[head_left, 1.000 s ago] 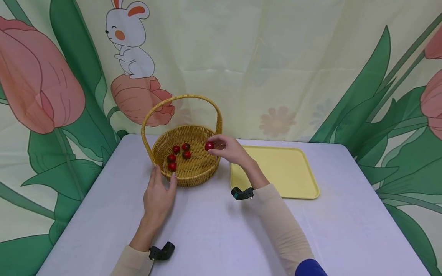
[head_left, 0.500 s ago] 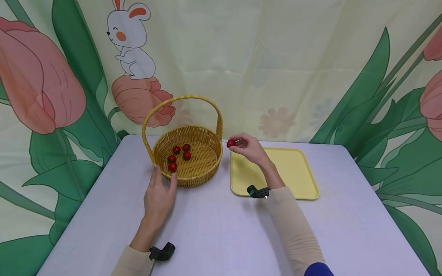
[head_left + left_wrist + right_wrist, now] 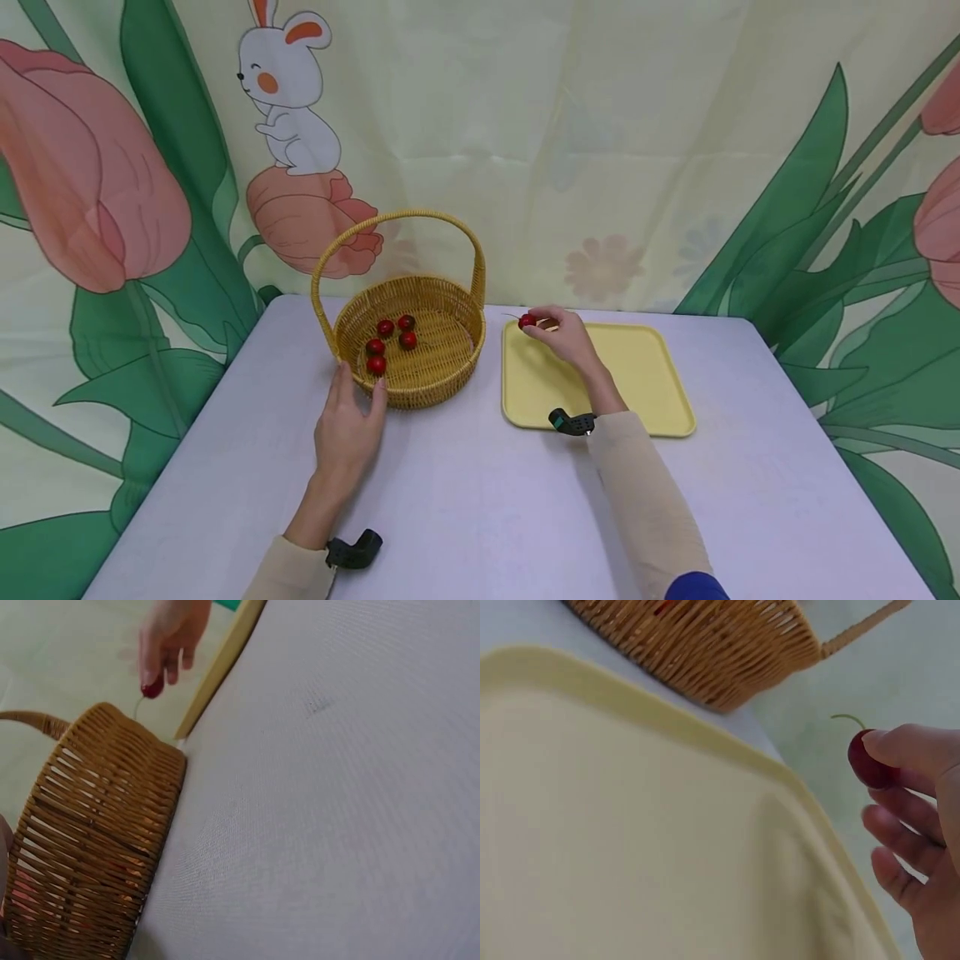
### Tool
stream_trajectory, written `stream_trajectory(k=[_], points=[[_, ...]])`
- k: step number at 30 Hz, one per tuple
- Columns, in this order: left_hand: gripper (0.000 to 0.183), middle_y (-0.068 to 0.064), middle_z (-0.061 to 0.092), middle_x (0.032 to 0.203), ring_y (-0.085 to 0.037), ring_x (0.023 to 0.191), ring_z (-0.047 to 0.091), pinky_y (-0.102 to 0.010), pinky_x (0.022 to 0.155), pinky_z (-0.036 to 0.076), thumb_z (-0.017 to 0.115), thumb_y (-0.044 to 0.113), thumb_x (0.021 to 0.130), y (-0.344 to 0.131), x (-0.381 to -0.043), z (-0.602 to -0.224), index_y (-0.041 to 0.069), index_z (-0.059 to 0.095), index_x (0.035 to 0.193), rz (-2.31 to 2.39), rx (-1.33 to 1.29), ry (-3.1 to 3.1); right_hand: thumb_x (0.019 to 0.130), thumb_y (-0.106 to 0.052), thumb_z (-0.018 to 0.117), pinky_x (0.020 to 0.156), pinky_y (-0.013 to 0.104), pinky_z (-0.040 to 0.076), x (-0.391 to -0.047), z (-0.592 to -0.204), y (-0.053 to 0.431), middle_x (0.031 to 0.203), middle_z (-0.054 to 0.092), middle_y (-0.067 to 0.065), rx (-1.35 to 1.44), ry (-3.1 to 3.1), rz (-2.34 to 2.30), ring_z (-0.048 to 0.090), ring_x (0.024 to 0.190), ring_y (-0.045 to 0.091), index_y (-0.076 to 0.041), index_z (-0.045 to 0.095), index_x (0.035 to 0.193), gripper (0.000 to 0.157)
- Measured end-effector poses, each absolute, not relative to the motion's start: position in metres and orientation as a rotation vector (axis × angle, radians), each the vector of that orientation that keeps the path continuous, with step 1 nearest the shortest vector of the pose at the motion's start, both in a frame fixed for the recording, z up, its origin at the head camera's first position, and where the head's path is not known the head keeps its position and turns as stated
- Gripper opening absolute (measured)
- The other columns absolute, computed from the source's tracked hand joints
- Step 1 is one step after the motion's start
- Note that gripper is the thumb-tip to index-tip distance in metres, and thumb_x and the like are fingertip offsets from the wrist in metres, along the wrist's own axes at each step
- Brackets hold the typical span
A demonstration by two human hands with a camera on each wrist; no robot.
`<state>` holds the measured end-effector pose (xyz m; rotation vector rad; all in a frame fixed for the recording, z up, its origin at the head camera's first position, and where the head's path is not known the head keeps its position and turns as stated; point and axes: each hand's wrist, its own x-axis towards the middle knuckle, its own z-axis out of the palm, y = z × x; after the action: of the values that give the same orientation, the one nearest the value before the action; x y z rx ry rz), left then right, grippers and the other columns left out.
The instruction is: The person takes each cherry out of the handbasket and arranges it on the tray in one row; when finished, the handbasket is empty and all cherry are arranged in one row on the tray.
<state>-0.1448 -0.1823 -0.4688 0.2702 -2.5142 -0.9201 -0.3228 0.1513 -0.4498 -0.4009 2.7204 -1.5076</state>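
Fingers [image 3: 909, 745] of right hand [image 3: 564, 337] pinching red cherry [image 3: 865, 765] near yellow tray [image 3: 630, 379], left hand [image 3: 348, 435], thumb [image 3: 378, 402] apart, against wicker basket [image 3: 431, 394]

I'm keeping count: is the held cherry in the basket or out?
Out; the right hand pinches the cherry clear of the basket.

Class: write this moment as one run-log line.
right hand: pinches stemmed cherry, raised near yellow tray | left hand: at near side of wicker basket | inside basket: five red fruits
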Motion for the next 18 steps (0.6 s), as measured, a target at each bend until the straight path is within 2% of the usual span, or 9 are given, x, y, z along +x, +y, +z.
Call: stream_trajectory(k=[9, 18], points=[[0.079, -0.027, 0.034, 0.158, -0.042, 0.145, 0.037, -0.055, 0.113, 0.039, 0.049, 0.049, 0.101, -0.181, -0.144, -0.469, -0.007, 0.03, 0.153, -0.96, 0.291, -2.523, 0.092, -0.026, 0.073, 0.068, 0.023, 0.046, -0.333, -0.471, 0.151, 0.116, 0.069, 0.017, -0.343, 2.786, -1.395, 0.061, 0.098, 0.028, -0.005, 0.067, 0.127, 0.042], [0.079, -0.028, 0.034, 0.158, -0.043, 0.146, 0.036, -0.056, 0.114, 0.037, 0.052, 0.048, 0.1, -0.18, -0.143, -0.471, -0.007, 0.032, 0.153, -1.011, 0.281, -2.5, 0.092, -0.026, 0.072, 0.072, 0.026, 0.046, -0.336, -0.484, 0.146, 0.118, 0.067, 0.016, -0.317, 2.816, -1.33, 0.058, 0.094, 0.025, -0.007, 0.067, 0.128, 0.04]])
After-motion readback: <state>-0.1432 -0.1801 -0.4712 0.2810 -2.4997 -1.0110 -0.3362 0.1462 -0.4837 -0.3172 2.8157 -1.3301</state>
